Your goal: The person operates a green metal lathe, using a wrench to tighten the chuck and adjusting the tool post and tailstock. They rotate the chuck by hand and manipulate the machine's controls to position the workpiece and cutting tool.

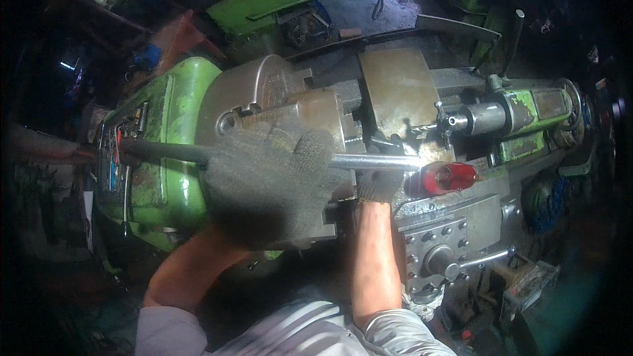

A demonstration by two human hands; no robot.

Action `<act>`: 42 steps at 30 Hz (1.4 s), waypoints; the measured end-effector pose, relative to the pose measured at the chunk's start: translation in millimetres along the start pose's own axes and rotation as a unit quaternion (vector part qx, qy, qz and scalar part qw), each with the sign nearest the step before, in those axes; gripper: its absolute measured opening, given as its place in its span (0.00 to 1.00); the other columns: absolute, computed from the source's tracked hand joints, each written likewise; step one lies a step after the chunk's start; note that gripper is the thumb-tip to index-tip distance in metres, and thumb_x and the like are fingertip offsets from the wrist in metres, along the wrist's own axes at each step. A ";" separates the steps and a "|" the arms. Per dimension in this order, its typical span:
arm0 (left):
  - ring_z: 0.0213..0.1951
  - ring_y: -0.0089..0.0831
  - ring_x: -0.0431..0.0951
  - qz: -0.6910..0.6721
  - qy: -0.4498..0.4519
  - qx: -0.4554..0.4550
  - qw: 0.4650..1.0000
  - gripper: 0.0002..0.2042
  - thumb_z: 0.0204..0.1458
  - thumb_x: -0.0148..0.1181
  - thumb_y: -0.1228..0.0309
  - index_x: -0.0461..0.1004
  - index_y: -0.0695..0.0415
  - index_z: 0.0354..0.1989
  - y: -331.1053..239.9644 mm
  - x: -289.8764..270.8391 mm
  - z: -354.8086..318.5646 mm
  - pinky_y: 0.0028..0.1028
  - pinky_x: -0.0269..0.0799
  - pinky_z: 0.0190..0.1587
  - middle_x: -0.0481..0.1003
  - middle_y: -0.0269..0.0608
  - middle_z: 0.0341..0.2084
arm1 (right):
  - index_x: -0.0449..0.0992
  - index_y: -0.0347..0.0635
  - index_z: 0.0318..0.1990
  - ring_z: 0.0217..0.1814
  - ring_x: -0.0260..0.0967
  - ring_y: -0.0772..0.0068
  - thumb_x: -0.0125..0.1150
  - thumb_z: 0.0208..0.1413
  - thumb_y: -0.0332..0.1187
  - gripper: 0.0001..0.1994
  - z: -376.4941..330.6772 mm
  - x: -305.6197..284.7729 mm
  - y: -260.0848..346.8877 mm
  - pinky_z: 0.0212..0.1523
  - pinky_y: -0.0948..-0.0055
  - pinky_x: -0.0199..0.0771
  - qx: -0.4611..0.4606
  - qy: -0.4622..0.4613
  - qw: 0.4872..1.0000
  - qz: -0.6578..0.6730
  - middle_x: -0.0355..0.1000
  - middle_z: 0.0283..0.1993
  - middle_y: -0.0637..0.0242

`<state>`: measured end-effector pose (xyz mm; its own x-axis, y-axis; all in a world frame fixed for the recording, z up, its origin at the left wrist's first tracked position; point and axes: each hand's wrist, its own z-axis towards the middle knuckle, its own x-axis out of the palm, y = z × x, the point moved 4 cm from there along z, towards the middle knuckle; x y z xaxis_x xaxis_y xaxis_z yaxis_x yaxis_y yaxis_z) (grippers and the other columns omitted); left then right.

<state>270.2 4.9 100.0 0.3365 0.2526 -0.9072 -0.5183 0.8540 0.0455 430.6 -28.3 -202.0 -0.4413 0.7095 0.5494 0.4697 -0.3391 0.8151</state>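
Left hand [267, 178] clenching a metal bar [372, 162]!

The green casing [179, 118] is standing leftmost; the bar is stretching across the machine; the right hand [380, 186] is working behind it, grip hidden; a red piece [435, 178] is sitting at its right end.

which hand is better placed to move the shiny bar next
Probably the left hand: it grips the shiny bar, which shows on both sides of its glove. The right hand is partly hidden behind the bar, its grip unclear.
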 end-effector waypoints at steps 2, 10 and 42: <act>0.32 0.45 0.78 0.014 0.013 -0.018 1.000 0.19 0.56 0.65 0.51 0.79 0.53 0.44 3.2 -1.7 -4.5 0.47 0.71 0.35 0.75 0.44 0.31 | 0.59 0.36 0.72 0.43 0.72 0.71 0.53 0.75 0.44 0.27 -3.5 12.6 10.5 0.38 0.71 0.81 0.046 0.003 0.994 0.103 0.73 0.51 0.55; 0.34 0.50 0.79 0.032 0.072 -0.039 0.996 0.20 0.61 0.64 0.51 0.79 0.55 0.47 9.4 -0.3 -4.2 0.48 0.73 0.38 0.78 0.46 0.34 | 0.56 0.33 0.73 0.48 0.73 0.69 0.53 0.75 0.36 0.26 2.9 16.1 23.9 0.44 0.72 0.81 0.088 -0.025 0.991 0.097 0.73 0.56 0.49; 0.30 0.48 0.81 0.027 -0.038 -0.077 0.996 0.14 0.46 0.75 0.60 0.83 0.58 0.33 39.1 1.6 31.0 0.47 0.75 0.33 0.80 0.47 0.28 | 0.62 0.31 0.73 0.44 0.72 0.76 0.56 0.71 0.34 0.27 -3.0 49.1 44.0 0.45 0.75 0.76 0.102 -0.025 0.994 -0.042 0.77 0.47 0.60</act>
<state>274.8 52.8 113.4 0.3603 0.3344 -0.8708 -0.6502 0.7594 0.0226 427.3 -10.3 -138.6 -0.4500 0.7616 0.4664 0.5804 -0.1475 0.8008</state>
